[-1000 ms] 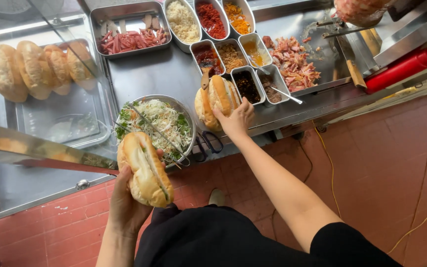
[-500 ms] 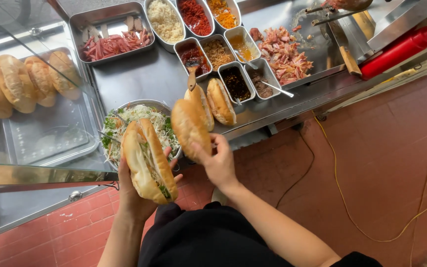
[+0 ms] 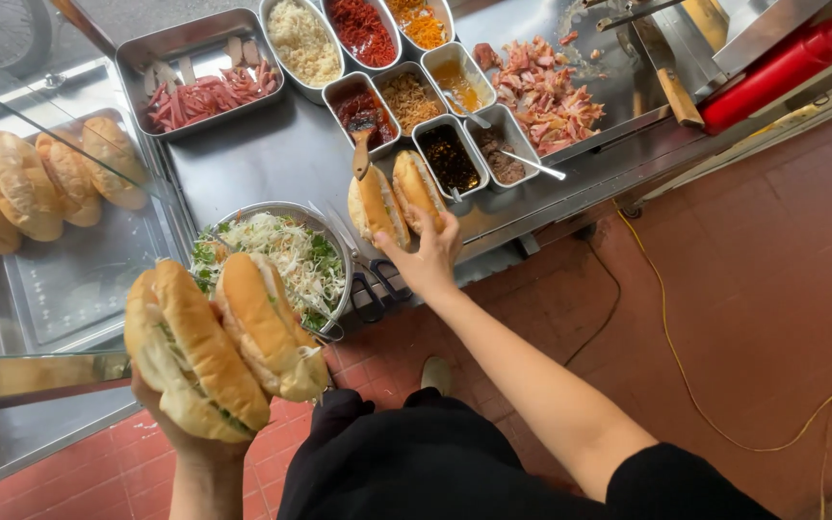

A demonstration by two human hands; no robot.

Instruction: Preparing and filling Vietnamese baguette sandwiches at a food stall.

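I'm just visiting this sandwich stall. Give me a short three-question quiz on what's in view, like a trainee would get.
1. True or false: the left hand holds two filled bread rolls.
2. Multiple choice: the right hand reaches to A) the red squeeze bottle, B) the two rolls on the counter, C) the bowl of shredded salad.
3. Fill in: the plain rolls sit behind a ____ pane on the left.

Key: 1 true; 2 B; 3 glass.
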